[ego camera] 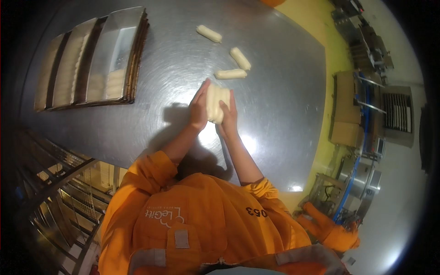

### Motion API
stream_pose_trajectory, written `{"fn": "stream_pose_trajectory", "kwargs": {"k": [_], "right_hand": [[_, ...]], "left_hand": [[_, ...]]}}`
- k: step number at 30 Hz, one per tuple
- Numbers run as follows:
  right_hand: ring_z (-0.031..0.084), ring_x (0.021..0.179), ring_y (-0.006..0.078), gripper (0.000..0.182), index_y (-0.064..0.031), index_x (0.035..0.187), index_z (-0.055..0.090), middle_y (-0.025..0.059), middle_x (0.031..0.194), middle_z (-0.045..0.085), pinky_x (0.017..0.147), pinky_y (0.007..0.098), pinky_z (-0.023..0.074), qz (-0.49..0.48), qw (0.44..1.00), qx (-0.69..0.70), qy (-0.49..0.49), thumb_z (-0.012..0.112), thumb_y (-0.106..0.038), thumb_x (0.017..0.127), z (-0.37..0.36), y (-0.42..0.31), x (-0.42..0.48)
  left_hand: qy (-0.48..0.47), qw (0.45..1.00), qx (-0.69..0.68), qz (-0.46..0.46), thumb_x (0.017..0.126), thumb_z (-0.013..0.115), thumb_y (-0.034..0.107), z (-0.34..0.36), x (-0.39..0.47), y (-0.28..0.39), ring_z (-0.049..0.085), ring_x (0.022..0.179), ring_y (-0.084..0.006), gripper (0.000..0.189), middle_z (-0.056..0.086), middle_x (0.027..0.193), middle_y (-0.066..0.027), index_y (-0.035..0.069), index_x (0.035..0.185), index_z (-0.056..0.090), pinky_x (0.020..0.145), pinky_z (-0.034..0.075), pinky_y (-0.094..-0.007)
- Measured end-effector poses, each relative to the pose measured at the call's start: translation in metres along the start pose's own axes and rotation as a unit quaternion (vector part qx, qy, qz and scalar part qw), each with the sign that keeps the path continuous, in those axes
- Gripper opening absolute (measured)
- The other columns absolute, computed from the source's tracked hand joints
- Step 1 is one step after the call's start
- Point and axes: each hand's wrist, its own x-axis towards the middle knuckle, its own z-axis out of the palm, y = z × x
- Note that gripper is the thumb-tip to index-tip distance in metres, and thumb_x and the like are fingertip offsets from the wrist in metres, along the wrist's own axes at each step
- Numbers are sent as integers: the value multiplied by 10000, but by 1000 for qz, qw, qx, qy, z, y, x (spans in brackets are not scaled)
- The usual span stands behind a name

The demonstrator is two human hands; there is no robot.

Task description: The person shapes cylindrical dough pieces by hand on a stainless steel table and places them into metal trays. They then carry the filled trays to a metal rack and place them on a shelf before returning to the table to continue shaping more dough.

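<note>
My left hand (199, 109) and my right hand (229, 115) press from both sides on a bundle of pale dough rolls (214, 103) lying side by side, over a steel worktable. My right thumb lies across the front of the bundle. Beyond my fingertips is a single dough roll (231, 74), with another dough roll (240, 58) slanting behind it. Farther off lies a third dough roll (209, 33). To the left stands a set of joined metal loaf pans (130, 51); its right pan holds dough at the near end, and the other pans hold rows of dough.
The steel worktable (282, 113) has its right edge beside a yellow floor (318, 137). A metal rack (68, 178) stands at the lower left. Cardboard boxes (345, 132) and machinery are at the right, and a person in orange (326, 230) is at the lower right.
</note>
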Motion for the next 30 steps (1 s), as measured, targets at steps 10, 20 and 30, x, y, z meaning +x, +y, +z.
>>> {"fn": "stream_pose_trajectory", "kwargs": {"k": [10,20,30], "right_hand": [[232,1506,384,927,-91,1612,128,212,1631,214,1220,477,226,-127,939,-231,-222,619,-447,911,130,-93,-25],[491,1326,352,833,-47,1505,357,235,1453,464,1127,442,383,132,920,-257,-265,717,-413,849,295,-34,49],[538,1271,373,798,-111,1444,440,183,1405,530,1082,445,442,-76,468,-740,-477,757,-344,750,435,46,234]], "left_hand": [[-121,957,-261,37,1059,234,494,-6,-57,159,334,1470,-281,682,335,1599,-146,39,1565,263,1213,263,-415],[-52,975,-101,190,1079,361,354,-120,-41,263,59,1550,-258,704,-119,1683,-92,266,1614,-87,1245,120,-409],[169,925,96,327,1026,479,244,-271,-94,386,385,1412,-333,621,386,1508,-199,84,1550,188,1147,331,-501]]}}
